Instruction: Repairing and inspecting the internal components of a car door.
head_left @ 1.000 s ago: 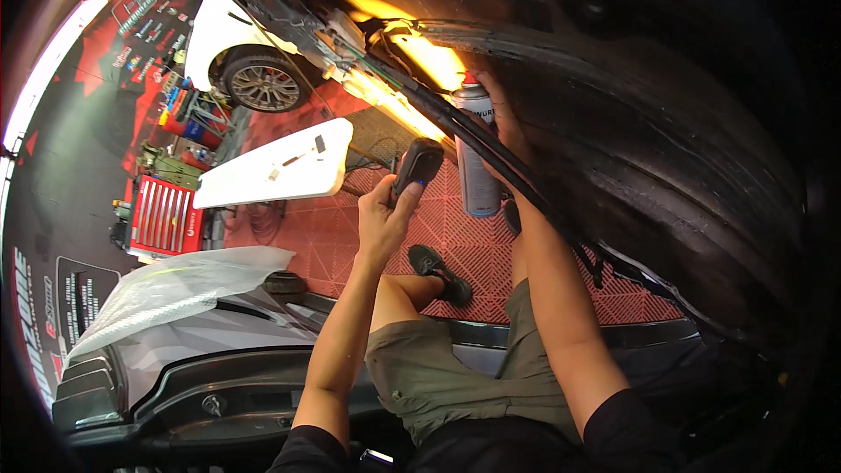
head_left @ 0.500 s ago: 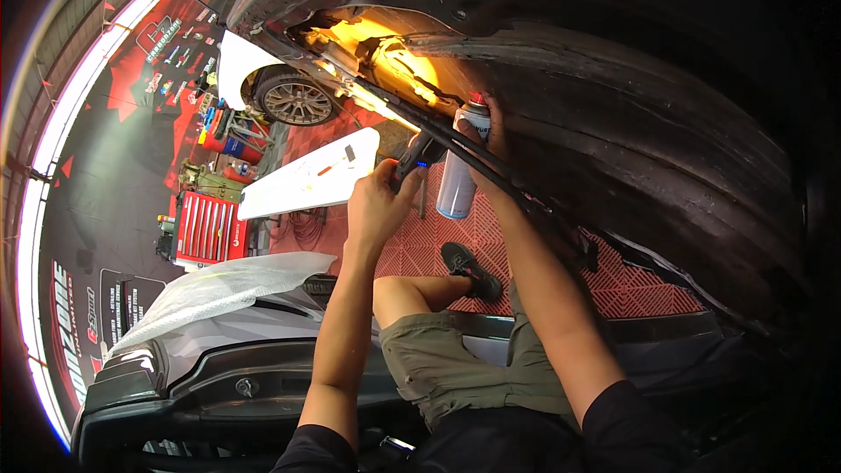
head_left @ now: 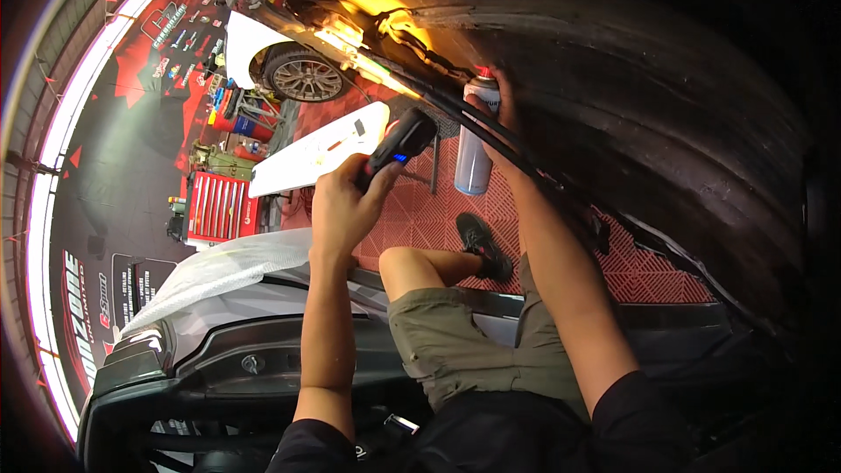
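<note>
My left hand (head_left: pixel 340 215) is closed around the handle of a black handheld work light (head_left: pixel 406 138) with a small blue display, held tilted toward the raised car panel. In my right hand (head_left: pixel 506 118), a white and pale-blue spray can (head_left: pixel 474 162) with a red top stands nearly upright. The can's top is close to the panel's dark underside (head_left: pixel 596 79), by an opening lit yellow (head_left: pixel 381 4). A thin black strut (head_left: pixel 477 127) runs slantwise across, in front of part of my right hand and the can.
Below me lies the car's open edge with a black trim (head_left: pixel 254 342). Beyond it are a white panel on a stand (head_left: pixel 307 158), a red tool chest (head_left: pixel 219 206), a white car's wheel (head_left: pixel 305 76) and red floor tiles (head_left: pixel 420 228). A whitish sheet (head_left: pixel 210 276) drapes over the bodywork at left.
My left hand has drawn the work light back to the left, away from the strut, so its black head now shows. My right hand keeps the can near the panel; the view has shifted slightly.
</note>
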`<state>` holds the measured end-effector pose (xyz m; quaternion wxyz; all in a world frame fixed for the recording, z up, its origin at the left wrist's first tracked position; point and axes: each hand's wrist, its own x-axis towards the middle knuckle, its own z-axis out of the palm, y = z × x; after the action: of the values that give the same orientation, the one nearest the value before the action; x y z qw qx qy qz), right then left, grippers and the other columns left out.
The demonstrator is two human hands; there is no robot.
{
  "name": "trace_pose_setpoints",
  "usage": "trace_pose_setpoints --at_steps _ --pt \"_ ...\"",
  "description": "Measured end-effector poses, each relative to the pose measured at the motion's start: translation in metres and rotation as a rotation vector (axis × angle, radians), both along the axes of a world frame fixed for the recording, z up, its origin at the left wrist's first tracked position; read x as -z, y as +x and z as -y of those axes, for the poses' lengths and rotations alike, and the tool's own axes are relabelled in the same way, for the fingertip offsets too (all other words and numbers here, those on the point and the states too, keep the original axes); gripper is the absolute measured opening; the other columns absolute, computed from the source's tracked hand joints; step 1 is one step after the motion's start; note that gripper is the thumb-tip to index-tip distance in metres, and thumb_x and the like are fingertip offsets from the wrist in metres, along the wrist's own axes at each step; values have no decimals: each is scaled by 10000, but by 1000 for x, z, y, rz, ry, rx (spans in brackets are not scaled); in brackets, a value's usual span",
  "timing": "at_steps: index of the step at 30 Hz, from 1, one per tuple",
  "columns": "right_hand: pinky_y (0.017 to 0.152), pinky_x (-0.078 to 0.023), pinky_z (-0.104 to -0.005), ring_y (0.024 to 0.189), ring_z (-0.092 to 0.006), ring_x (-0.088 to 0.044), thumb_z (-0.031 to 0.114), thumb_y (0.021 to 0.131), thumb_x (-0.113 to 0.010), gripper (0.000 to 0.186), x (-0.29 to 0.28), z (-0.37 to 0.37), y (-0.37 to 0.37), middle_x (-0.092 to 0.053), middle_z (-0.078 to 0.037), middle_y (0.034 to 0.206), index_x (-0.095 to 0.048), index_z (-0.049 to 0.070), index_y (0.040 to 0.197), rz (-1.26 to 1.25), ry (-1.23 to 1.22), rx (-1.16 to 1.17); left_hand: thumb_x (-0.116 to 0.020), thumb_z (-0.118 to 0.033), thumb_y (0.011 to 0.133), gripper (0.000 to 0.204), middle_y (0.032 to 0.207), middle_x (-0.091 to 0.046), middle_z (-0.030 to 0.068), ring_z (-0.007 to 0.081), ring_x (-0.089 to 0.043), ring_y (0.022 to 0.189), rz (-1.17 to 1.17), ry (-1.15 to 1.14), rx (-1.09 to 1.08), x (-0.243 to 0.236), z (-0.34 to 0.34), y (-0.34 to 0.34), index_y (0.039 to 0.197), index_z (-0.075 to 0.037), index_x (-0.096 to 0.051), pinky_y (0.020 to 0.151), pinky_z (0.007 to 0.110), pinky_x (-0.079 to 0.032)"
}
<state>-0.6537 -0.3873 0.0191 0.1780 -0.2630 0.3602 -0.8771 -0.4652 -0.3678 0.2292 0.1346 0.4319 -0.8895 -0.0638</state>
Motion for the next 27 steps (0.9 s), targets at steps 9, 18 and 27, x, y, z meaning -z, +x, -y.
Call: trace_pose_setpoints --at_steps 9,18,27 --pt "1131 -360 -350 1308 -223 -477 93 959 -637 665 36 20 -17 -485 -124 1428 -293 38 1525 -367 63 203 -699 -144 915 243 759 -619 66 125 -573 591 -835 462 44 9 -8 38 1079 3 -597 508 242 -412" --pt "1093 -406 -417 1289 -319 -521 229 924 -702 572 12 10 9 -549 -210 1371 -500 -36 1388 -520 154 335 -852 -289 816 347 1281 -578 -9 266 -537 1153 -1127 1332 1163 -13 -39 -2 1039 -183 -608 881 434 -473" --pt "958 -527 -337 1128 -248 -622 -2 857 -704 649 13 -22 -11 -601 -145 1263 -441 39 1449 -417 168 161 -768 -255 881 238 1249 -593 3 274 -552 1154 -1081 1541 1192 1 -41 -66 1046 -163 -623 875 455 -490"
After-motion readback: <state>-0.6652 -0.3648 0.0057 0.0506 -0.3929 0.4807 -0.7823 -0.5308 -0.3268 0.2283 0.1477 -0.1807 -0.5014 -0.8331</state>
